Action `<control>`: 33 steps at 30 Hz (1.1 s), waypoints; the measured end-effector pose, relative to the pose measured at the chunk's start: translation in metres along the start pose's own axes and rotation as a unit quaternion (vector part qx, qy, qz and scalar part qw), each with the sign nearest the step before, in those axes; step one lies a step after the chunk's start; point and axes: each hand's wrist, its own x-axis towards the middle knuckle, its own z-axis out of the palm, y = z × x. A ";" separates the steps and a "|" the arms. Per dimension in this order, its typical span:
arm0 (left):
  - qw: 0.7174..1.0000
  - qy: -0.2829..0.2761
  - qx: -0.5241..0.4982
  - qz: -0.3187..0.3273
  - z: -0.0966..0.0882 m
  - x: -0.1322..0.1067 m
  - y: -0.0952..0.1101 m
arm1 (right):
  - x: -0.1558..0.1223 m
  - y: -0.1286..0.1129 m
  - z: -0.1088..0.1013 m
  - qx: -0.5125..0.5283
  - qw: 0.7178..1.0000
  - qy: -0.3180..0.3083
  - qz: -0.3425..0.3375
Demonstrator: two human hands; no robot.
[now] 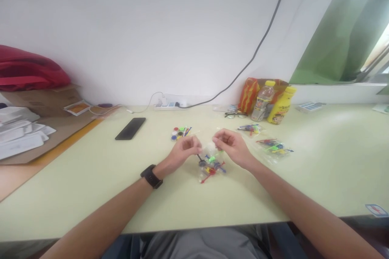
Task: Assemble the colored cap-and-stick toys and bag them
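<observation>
Between my hands a small clear plastic bag (209,175) of colourful plastic pieces lies on the table. Red, blue, green, yellow and black arrow-like sticks and small round parts show through it. My left hand (184,149), with a black watch on its wrist, pinches the bag's upper left edge. A black stick (199,157) runs down from its thumb; whether the fingers touch it I cannot tell. At the upper right side of the bag, my right hand (232,145) is closed, thumb against forefinger, on the clear film. Loose coloured pieces (180,133) lie just beyond my left hand.
Two more bags of pieces, a near one (275,147) and a far one (249,128), lie to the right. Behind them stand a clear bottle (261,103) and a yellow bottle (281,107), beside glasses (235,115). A black phone (130,128) lies left, near a power strip (167,106).
</observation>
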 end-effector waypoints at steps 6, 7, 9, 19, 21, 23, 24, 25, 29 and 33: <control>0.996 0.078 0.045 0.015 -0.007 0.006 0.005 | 0.002 0.001 -0.006 0.037 0.999 -0.009 0.023; 0.995 0.083 0.047 0.014 -0.009 0.006 0.005 | 0.002 0.001 -0.007 0.035 0.999 -0.012 0.026; 0.995 0.087 0.049 0.011 -0.010 0.007 0.006 | 0.002 0.001 -0.009 0.021 0.999 -0.015 0.027; 0.994 0.098 0.057 0.012 -0.021 0.007 0.004 | 0.004 0.008 -0.015 0.068 0.997 0.001 0.037; 0.994 0.088 0.057 0.016 -0.022 0.007 0.003 | 0.004 0.009 -0.016 0.074 0.997 -0.005 0.031; 0.995 0.081 0.058 0.019 -0.022 0.006 0.003 | 0.004 0.009 -0.016 0.067 0.998 -0.004 0.019; 0.994 0.083 0.061 0.019 -0.021 0.006 0.004 | 0.003 0.008 -0.015 0.057 0.998 0.000 0.012; 0.994 0.089 0.066 0.019 -0.020 0.005 0.005 | 0.003 0.007 -0.015 0.044 0.999 0.005 0.006; 0.991 0.107 0.085 0.015 -0.015 0.005 0.008 | 0.003 0.005 -0.012 -0.009 1.000 0.020 -0.006; 0.988 0.121 0.090 0.026 -0.017 0.007 0.005 | 0.004 0.006 -0.011 0.017 1.000 0.021 0.003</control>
